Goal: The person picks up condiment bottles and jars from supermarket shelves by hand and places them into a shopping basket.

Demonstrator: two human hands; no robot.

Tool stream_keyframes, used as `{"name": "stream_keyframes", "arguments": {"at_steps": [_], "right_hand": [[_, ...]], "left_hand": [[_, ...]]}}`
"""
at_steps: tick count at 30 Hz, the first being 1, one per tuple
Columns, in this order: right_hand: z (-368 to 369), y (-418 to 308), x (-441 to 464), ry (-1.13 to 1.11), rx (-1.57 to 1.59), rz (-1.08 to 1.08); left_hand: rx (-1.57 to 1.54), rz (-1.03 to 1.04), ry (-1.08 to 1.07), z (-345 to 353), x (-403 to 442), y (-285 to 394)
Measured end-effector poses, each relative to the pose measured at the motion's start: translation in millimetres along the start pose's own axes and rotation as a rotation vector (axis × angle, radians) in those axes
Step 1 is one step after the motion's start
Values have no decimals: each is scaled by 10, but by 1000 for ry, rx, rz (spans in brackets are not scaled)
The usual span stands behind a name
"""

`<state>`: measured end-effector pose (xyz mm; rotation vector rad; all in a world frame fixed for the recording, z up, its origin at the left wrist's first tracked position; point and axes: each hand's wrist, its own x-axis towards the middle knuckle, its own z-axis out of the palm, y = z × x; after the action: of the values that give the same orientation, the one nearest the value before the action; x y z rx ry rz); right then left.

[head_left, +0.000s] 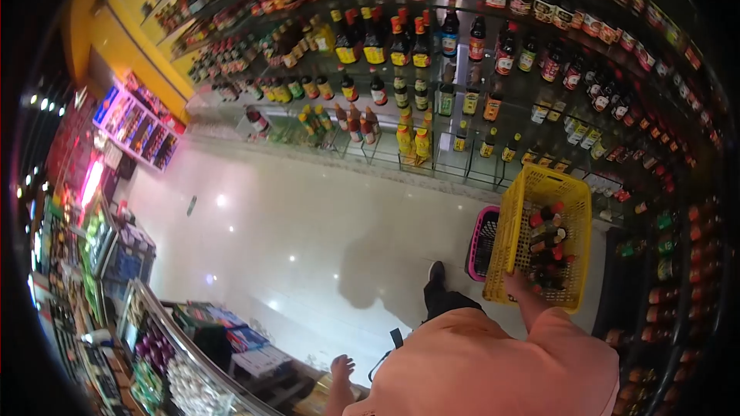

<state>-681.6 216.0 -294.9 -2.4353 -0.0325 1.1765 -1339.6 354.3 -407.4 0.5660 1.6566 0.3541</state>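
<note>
A yellow plastic basket (pixel 501 235) stands at the right, in front of the shelves, with several dark bottles (pixel 546 235) with red caps lying inside it. My right hand (pixel 515 283) is at the basket's near left rim, its fingers closed over the edge. Beside the basket, on its left, sits a pink and black basket (pixel 482 243) on the floor. My left hand (pixel 342 367) hangs low at the bottom centre, away from the baskets, fingers apart and holding nothing.
Glass shelves (pixel 324 150) of sauce bottles and jars run across the top and down the right side. A vegetable stand (pixel 166 347) with onions and garlic is at the lower left. A display cooler (pixel 139 125) stands at the far left.
</note>
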Motion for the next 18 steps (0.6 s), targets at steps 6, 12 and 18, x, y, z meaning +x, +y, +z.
{"name": "stream_keyframes", "arguments": {"at_steps": [6, 12, 18], "right_hand": [[63, -238, 1137, 375, -23, -238], [-442, -1146, 1382, 416, 172, -309], [-509, -1440, 1839, 628, -33, -252]], "left_hand": [[221, -83, -41, 563, 206, 821], [185, -68, 19, 1163, 626, 1639], [573, 286, -337, 1800, 1283, 2346]]}}
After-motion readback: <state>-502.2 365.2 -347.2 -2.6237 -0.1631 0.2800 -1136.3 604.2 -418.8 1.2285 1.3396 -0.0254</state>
